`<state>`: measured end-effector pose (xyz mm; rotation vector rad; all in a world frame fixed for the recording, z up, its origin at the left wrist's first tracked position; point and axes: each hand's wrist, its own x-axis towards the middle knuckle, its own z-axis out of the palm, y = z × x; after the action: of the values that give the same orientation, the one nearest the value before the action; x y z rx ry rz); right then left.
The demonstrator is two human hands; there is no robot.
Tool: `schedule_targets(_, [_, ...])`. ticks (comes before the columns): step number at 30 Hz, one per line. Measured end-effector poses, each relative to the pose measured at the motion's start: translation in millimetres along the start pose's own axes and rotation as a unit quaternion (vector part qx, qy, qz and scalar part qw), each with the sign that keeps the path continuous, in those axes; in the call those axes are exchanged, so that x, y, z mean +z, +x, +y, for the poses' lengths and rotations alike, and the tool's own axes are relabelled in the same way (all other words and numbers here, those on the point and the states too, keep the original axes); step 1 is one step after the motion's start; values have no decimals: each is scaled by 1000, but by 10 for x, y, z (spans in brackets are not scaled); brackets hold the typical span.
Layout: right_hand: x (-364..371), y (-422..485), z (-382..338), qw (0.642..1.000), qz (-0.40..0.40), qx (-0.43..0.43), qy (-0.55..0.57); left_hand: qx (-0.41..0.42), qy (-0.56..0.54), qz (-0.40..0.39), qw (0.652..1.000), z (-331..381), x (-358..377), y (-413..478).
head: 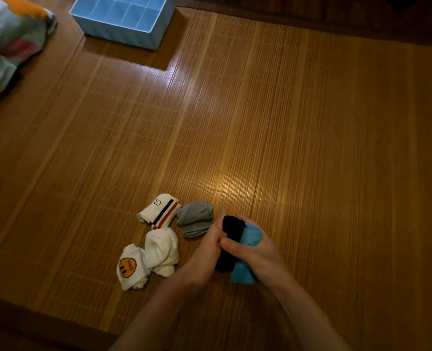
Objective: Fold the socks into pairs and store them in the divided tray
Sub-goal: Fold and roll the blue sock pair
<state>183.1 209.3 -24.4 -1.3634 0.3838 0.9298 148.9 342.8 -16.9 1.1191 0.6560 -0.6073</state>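
Woven bamboo mat (285, 122), dim warm light. Far left: patterned bedding (9, 39). Upper left, well apart from the hands: light-blue plastic divided tray (123, 26), compartments seemingly empty, though the frame crops its far side. Near bottom centre: white smiley-face sock bundle (144, 262), white striped folded sock pair (159, 211), grey folded sock pair (196, 219). Left hand (207, 252) closed on black sock roll (228, 244); right hand (255, 252) wrapped around bright-blue sock roll (245, 259), thumb pressing across both. Rolls touch side by side. Advice: keep each roll squeezed tight so cuffs don't spring loose, then carry them to separate compartments.
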Motion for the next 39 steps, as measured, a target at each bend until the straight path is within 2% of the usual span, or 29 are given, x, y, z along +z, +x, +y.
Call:
schedule_targets(5, [-94, 37, 4, 997, -35, 1, -66, -16, -147, 2, 989, -152, 23, -3])
schedule_targets(11, [-196, 106, 259, 997, 54, 44, 18, -69, -155, -38, 985, -164, 83, 75])
schedule_targets(13, [-235, 138, 332, 993, 88, 60, 54, -76, -100, -51, 991, -137, 47, 139])
schedule_targets(15, [-301, 172, 367, 986, 123, 71, 85, -40, 63, 9, 997, -102, -97, 243])
schedule_targets(16, [-349, 185, 373, 984, 135, 75, 95, -6, 168, 76, 983, -85, -207, 308])
schedule_targets(17, [-405, 199, 372, 981, 144, 78, 100, 41, 264, 148, 952, -61, -328, 365])
schedule_targets(19, [-522, 220, 348, 977, 167, 85, 104, 101, 430, 240, 865, -35, -581, 480])
schedule_targets(21, [-632, 251, 313, 974, 182, 84, 108, 95, 556, 224, 794, -32, -798, 624])
schedule_targets(23, [-714, 277, 283, 975, 179, 78, 103, 76, 641, 165, 746, -46, -912, 757])
schedule_targets(25, [-756, 294, 260, 977, 178, 72, 97, 65, 684, 137, 713, -77, -959, 837])
schedule_targets(27, [-790, 309, 260, 977, 177, 68, 95, 80, 697, 154, 696, -97, -960, 873])
schedule_targets(29, [-802, 316, 263, 977, 179, 65, 93, 103, 676, 185, 706, -95, -914, 869])
schedule_targets(30, [-800, 319, 270, 977, 181, 66, 91, 110, 651, 193, 726, -90, -878, 856])
schedule_targets(33, [-792, 314, 318, 977, 181, 69, 90, 121, 510, 214, 824, -78, -781, 834])
schedule_targets(34, [-789, 311, 332, 977, 178, 71, 94, 119, 472, 228, 844, -71, -768, 842])
schedule_targets(39, [-789, 296, 399, 977, 172, 80, 93, 74, 439, 258, 857, 1, -801, 928])
